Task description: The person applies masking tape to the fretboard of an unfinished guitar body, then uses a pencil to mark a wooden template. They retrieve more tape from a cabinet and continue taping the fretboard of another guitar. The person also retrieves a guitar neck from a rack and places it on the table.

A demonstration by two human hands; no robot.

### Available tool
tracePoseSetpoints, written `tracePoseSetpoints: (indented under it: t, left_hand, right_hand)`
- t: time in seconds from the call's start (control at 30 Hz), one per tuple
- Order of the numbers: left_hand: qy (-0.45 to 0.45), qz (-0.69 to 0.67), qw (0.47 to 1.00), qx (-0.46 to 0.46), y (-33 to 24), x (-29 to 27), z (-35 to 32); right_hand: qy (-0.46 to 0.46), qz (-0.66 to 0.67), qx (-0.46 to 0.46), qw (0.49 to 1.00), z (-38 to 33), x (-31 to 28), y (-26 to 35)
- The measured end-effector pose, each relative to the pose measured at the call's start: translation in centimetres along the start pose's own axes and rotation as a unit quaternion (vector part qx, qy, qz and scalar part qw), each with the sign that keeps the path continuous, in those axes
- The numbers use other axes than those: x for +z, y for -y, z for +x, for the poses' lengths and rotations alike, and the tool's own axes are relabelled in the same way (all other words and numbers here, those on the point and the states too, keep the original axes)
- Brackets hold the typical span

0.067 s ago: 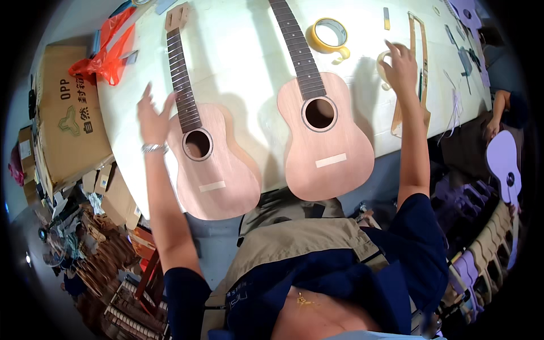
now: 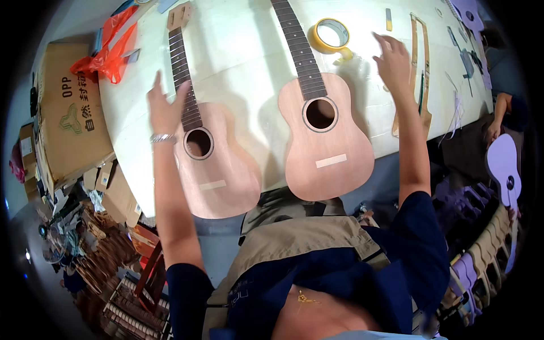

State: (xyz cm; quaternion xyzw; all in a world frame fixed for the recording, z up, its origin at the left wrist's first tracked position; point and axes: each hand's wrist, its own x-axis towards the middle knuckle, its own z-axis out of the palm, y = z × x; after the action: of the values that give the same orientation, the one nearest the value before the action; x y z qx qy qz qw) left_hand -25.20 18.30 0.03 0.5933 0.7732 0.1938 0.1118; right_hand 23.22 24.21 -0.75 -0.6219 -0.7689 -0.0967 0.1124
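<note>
Desk (image 2: 249, 62) — pale, wide, carrying all listed below.
Right ukulele (image 2: 326, 141) — unfinished wood, flat at desk centre, dark fretboard running up and away, lower body overhanging the near edge.
Left ukulele (image 2: 212, 164) — same make, just left of the right ukulele, tilted slightly, body also past the near edge.
Cardboard box (image 2: 71, 113) — off the desk's left end.
Wooden neck template (image 2: 420, 73) — right of the right ukulele.
Orange plastic bag (image 2: 110, 48) — far left corner of desk.
Left hand (image 2: 165, 107) — fingers spread apart, holding nothing, raised beside the left ukulele's neck; bracelet at wrist.
Right hand (image 2: 392, 59) — fingers spread apart, empty, between tape roll and template.
Yellow tape roll (image 2: 331, 34) — just right of the right ukulele's neck.
</note>
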Motion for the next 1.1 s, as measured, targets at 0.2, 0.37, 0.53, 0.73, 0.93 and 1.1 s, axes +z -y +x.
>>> tracePoseSetpoints:
  t: [0.2,0.37,0.53,0.73,0.93,1.1]
  left_hand:
    - [0.062,0.070,0.996,0.002,-3.4,-0.7,0.9]
    - [0.023,-0.284,0.958,0.029,1.4,-13.3,-4.7]
    - [0.007,-0.255,0.966,0.041,6.1,-20.5,-13.1]
    - [0.143,-0.210,0.963,0.093,5.4,-14.4,-16.1]
    - [0.115,-0.034,0.965,0.232,3.7,-6.8,-17.1]
    - [0.101,0.012,0.962,0.252,1.2,-4.9,-16.7]
  right_hand:
    - [0.003,0.099,-0.474,0.875,8.9,1.7,10.5]
    - [-0.057,0.159,-0.514,0.841,12.4,-2.4,9.5]
    - [0.010,0.035,-0.214,0.976,8.7,-8.9,11.2]
    - [0.079,0.177,-0.022,0.981,1.4,-1.9,19.1]
    - [-0.034,0.215,-0.016,0.976,1.4,3.0,18.3]
    - [0.047,-0.077,0.071,0.993,1.5,3.7,9.7]
